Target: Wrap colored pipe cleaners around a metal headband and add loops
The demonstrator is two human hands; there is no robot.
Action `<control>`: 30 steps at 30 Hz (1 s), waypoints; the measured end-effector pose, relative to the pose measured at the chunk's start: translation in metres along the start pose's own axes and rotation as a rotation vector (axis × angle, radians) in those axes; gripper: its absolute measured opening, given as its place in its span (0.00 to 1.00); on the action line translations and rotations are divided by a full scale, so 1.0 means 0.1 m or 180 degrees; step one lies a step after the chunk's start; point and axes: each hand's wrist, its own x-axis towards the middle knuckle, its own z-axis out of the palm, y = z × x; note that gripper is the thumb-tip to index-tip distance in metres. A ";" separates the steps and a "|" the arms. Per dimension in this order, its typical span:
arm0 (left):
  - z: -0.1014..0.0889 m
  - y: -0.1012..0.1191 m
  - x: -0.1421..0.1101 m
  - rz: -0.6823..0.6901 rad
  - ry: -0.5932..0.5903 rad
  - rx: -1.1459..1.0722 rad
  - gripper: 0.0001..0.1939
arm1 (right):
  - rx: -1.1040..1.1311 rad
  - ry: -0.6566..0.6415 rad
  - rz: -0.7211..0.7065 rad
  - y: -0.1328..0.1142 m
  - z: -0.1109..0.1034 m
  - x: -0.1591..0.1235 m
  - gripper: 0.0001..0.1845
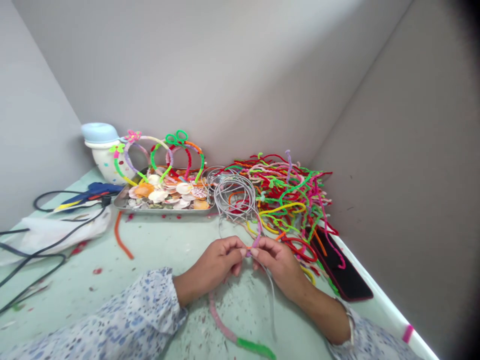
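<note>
In the middle of the table, my left hand and my right hand meet with thumbs and fingertips pinched together. Between them is a fuzzy purple pipe cleaner, whose upper end sticks up past my fingers. A speck of orange shows at the pinch, and the fingertips hide most of what is held there. Below my hands curves a wire wrapped in pink and green pipe cleaner. Thin grey wire runs down beside my right hand. A loose coil of grey wire lies just beyond my hands.
A metal tray holds shells and several fuzzy-wrapped hoops. Behind it stands a white container with a blue lid. A pipe-cleaner heap and dark phone lie right. Black cables and a blue tool lie left.
</note>
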 end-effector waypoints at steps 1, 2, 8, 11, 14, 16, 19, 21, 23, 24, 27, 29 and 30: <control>0.00 0.00 0.00 -0.0017 0.0000 -0.0029 0.11 | -0.0020 0.0035 -0.0037 0.01 0.00 0.00 0.09; 0.01 0.00 0.01 -0.0033 0.0010 -0.0054 0.11 | -0.0044 0.0060 -0.0070 0.01 0.01 0.00 0.09; 0.03 0.01 0.01 -0.0041 0.0097 -0.0096 0.09 | -0.0208 0.0079 -0.0246 0.06 0.01 -0.01 0.08; 0.03 0.01 0.01 -0.0041 0.0104 -0.0097 0.10 | -0.0394 0.0105 -0.0458 0.10 0.00 -0.01 0.09; 0.03 0.00 0.01 -0.0010 0.0110 -0.0126 0.10 | -0.0642 0.0211 -0.0690 0.12 -0.01 -0.01 0.09; 0.04 0.00 0.02 0.0008 0.0114 -0.0134 0.11 | -0.0761 0.0247 -0.0800 0.11 -0.01 0.00 0.08; 0.03 0.00 0.03 -0.0004 0.0124 -0.0116 0.11 | -0.0853 0.0221 -0.0878 0.11 -0.01 0.00 0.08; 0.02 0.00 0.03 -0.0008 0.0144 -0.0113 0.10 | -0.0868 0.0175 -0.0849 0.12 -0.01 0.00 0.07; 0.02 -0.01 0.04 -0.0008 0.0170 -0.0137 0.10 | -0.0856 0.0116 -0.0795 0.13 0.00 0.00 0.05; 0.02 -0.01 0.05 -0.0008 0.0181 -0.0151 0.09 | -0.0856 0.0088 -0.0777 0.14 0.00 -0.01 0.04; 0.02 -0.01 0.05 -0.0035 0.0191 -0.0186 0.09 | -0.0911 0.0058 -0.0767 0.17 0.02 0.00 0.03; 0.02 -0.01 0.05 -0.0048 0.0186 -0.0172 0.09 | -0.0919 0.0080 -0.0758 0.18 0.02 0.00 0.02; 0.02 -0.01 0.05 -0.0049 0.0183 -0.0156 0.09 | -0.0909 0.0098 -0.0760 0.19 0.02 0.00 0.01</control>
